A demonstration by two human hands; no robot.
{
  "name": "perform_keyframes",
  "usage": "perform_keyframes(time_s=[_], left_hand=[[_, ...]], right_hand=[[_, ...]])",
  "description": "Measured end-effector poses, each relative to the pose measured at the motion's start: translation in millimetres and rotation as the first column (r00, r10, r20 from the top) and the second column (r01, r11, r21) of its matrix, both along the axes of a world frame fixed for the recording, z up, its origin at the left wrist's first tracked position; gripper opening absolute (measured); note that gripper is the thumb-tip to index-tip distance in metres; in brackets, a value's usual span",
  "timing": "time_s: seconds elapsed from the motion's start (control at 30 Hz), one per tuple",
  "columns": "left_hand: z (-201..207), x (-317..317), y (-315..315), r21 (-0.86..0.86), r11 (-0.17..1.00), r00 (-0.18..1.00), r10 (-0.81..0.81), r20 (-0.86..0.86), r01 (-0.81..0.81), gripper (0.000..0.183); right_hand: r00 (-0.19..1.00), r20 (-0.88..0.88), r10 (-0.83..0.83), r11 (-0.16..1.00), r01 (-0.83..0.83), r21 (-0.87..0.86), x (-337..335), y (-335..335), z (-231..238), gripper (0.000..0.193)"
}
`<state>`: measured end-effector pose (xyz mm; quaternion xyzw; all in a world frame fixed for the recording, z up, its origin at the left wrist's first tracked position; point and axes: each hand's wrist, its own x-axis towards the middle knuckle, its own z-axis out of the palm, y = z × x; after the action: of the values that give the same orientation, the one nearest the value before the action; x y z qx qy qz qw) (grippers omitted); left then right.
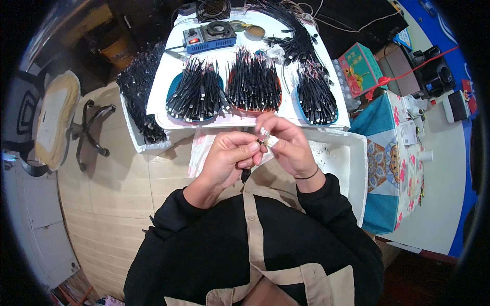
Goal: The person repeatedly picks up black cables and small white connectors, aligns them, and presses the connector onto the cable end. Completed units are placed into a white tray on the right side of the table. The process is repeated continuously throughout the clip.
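Note:
Close together in front of my chest, both hands work at the end of a short black cable. My left hand [228, 155] is closed, pinching the cable near its thin reddish wires [262, 138]. Below that hand hangs a black cable end [246, 175]. My right hand [292, 148] is also closed, its thumb and fingers pressed on a small crumpled white piece [271, 141] right at the wire ends. What that piece is, I cannot make out. The fingers partly hide where the wires and the white piece meet.
On the white table ahead stand a blue tray [173, 87], an orange tray [279, 94] and another blue tray [297, 102], all full of black cables. Behind are a blue heating device [210, 43] and a round tin [255, 32]. White foam boxes [359, 173] flank my body.

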<state>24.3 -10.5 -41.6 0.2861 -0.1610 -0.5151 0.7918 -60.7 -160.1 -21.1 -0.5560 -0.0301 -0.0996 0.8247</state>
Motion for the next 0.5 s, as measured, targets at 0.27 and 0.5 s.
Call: perform_keyframes(time_s=[0.27, 0.5], left_hand=[[-4, 5, -3, 0.032, 0.99, 0.978, 0.129, 0.164, -0.136, 0.013], [-1, 6, -7, 0.067, 0.988, 0.977, 0.127, 0.169, -0.14, 0.014]], right_hand=[[0.714, 0.47, -0.519, -0.215, 0.423, -0.88, 42, -86, 11, 0.014], [0.781, 0.225, -0.583, -0.579, -0.205, -0.789, 107, -126, -28, 0.016]])
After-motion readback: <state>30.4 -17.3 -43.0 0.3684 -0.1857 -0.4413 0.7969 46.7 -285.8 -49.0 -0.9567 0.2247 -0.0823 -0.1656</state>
